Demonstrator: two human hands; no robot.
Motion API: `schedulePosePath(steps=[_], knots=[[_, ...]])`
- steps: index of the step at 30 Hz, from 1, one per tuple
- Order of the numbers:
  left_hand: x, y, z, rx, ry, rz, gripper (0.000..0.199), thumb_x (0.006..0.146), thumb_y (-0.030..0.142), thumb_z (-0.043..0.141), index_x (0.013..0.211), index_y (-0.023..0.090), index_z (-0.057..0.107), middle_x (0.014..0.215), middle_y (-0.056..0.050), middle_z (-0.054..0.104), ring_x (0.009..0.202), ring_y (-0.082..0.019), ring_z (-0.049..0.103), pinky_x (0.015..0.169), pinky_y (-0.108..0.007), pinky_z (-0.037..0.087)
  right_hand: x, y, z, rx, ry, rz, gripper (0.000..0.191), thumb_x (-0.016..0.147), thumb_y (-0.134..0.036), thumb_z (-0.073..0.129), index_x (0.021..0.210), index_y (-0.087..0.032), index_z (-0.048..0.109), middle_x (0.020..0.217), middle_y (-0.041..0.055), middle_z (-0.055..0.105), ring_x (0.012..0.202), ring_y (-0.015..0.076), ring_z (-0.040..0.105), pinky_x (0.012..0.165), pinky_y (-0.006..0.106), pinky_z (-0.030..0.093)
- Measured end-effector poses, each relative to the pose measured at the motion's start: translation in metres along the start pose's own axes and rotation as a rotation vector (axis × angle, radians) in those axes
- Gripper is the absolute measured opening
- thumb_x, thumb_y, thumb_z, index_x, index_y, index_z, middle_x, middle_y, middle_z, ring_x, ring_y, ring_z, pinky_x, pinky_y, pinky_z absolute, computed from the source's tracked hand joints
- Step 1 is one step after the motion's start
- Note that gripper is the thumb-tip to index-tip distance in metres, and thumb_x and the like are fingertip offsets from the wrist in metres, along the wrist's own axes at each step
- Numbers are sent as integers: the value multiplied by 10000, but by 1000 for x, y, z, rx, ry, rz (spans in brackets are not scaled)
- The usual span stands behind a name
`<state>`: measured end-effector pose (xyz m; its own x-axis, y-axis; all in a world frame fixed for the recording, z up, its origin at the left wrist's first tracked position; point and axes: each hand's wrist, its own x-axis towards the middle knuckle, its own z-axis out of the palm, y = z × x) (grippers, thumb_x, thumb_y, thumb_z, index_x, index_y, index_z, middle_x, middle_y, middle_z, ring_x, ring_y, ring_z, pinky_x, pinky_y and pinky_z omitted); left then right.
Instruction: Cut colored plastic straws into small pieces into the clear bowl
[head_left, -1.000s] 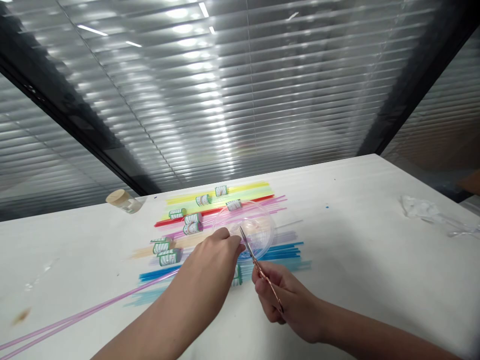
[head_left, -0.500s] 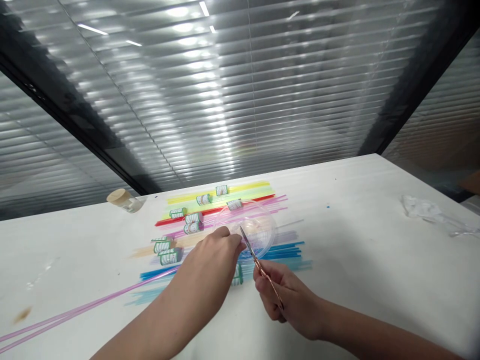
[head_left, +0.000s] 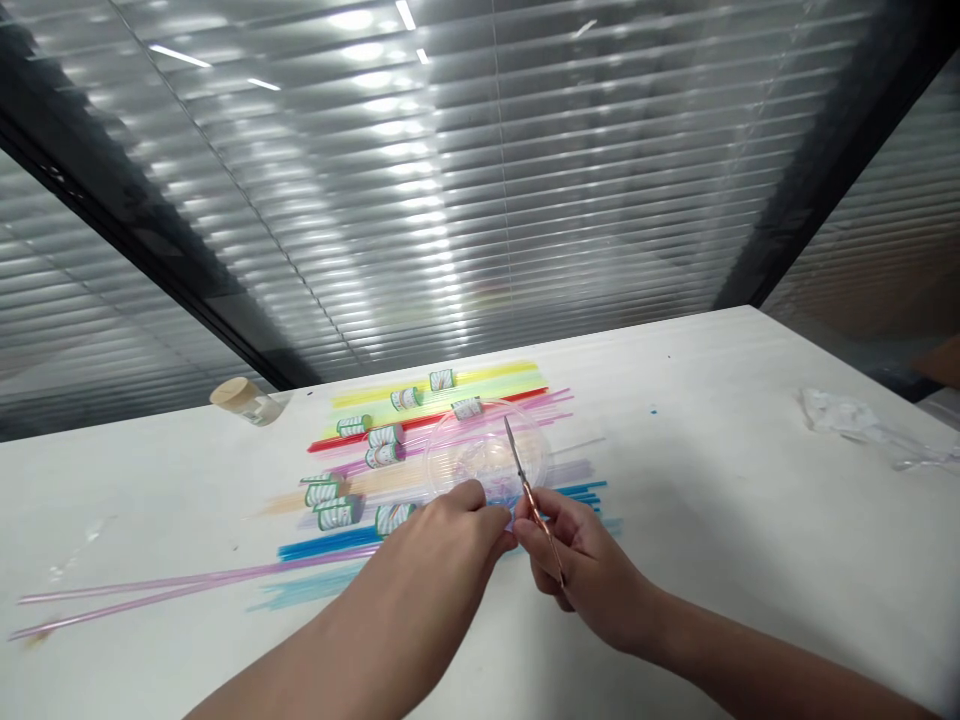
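From my remote seat, going L to R on the head cam: the free ends of the pink straws [head_left: 255, 573] fanned out over the white table [head_left: 712, 480] at far L, and their other end ran behind my L forearm. The jar [head_left: 260, 410] w/ its tan lid [head_left: 234, 391] lay tipped near the back edge. Next came the loose rows — red straws [head_left: 352, 437], dark blue straws [head_left: 322, 544], pale blue straws [head_left: 300, 592] and, farthest back, yellow straws [head_left: 495, 375] — w/ several green-edged paper bands [head_left: 337, 513] round or on them. My L hand [head_left: 457, 530] was palm down at approx. mid-table, fingers curled shut on the pink straws; the exact pinch pt was mostly hidden. Just beyond it, the clear round bowl [head_left: 450, 465] sat over the middle rows, contents too blurry to ID. My R hand [head_left: 566, 540] was just beside the L, fingers wrapped round the handles of the scissors [head_left: 525, 487], whose blades looked closed, tips up in front of the bowl. At far R, a crumpled white wrapper [head_left: 832, 412] lay well apart from the rest.
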<state>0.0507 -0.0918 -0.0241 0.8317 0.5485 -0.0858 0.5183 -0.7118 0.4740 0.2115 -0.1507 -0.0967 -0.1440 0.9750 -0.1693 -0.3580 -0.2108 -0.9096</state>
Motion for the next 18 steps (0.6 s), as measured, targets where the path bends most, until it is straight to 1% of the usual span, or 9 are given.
schedulePosePath(steps=[3, 7, 10, 12, 14, 16, 18], knots=[[-1, -1, 2, 4, -2, 2, 286, 977, 239, 371, 961, 247, 657, 976, -42, 610, 846, -160, 587, 740, -263, 489, -1, 3, -1, -6, -23, -29, 382, 876, -528, 618, 768, -217, 423, 460, -136, 309, 425, 54, 202, 405, 194, 176], [-1, 2, 1, 28, -9, -28, 275, 979, 237, 375, 947, 253, 647, 956, -28, 616, 808, -151, 589, 744, -260, 488, -2, 1, -4, -13, -25, -65, 341, 902, -464, 613, 765, -210, 431, 476, -129, 336, 437, 53, 221, 426, 198, 195], [-2, 5, -6, 66, -7, -42, 266, 979, 226, 372, 1010, 249, 635, 964, -30, 625, 791, -149, 598, 718, -257, 489, -1, -3, -5, -25, 0, -72, 329, 898, -443, 618, 759, -210, 432, 473, -129, 340, 440, 55, 235, 432, 199, 201], [-5, 4, -12, 110, 4, -64, 273, 977, 213, 374, 1075, 250, 626, 1006, -38, 636, 818, -157, 614, 724, -264, 494, 0, -6, -6, -30, 30, -68, 325, 882, -443, 627, 760, -211, 436, 472, -131, 333, 434, 54, 242, 427, 198, 200], [-11, -2, -20, 173, 29, -107, 288, 972, 205, 386, 1133, 260, 618, 1078, -48, 645, 886, -177, 631, 762, -286, 502, 2, -8, -6, -38, 62, -72, 326, 866, -441, 634, 753, -210, 434, 481, -129, 334, 433, 54, 257, 423, 198, 202], [-17, -14, -27, 230, 58, -150, 295, 966, 215, 411, 1173, 284, 609, 1155, -45, 645, 971, -200, 633, 804, -312, 507, 3, -10, -7, -40, 81, -83, 327, 857, -439, 631, 740, -210, 428, 490, -124, 339, 433, 53, 264, 420, 199, 202], [-21, -26, -34, 241, 39, -174, 277, 965, 232, 426, 1143, 308, 624, 1162, -20, 660, 1018, -204, 632, 855, -332, 504, 3, -11, -8, -34, 87, -94, 325, 856, -432, 625, 729, -210, 423, 492, -123, 330, 434, 52, 258, 416, 197, 197]])
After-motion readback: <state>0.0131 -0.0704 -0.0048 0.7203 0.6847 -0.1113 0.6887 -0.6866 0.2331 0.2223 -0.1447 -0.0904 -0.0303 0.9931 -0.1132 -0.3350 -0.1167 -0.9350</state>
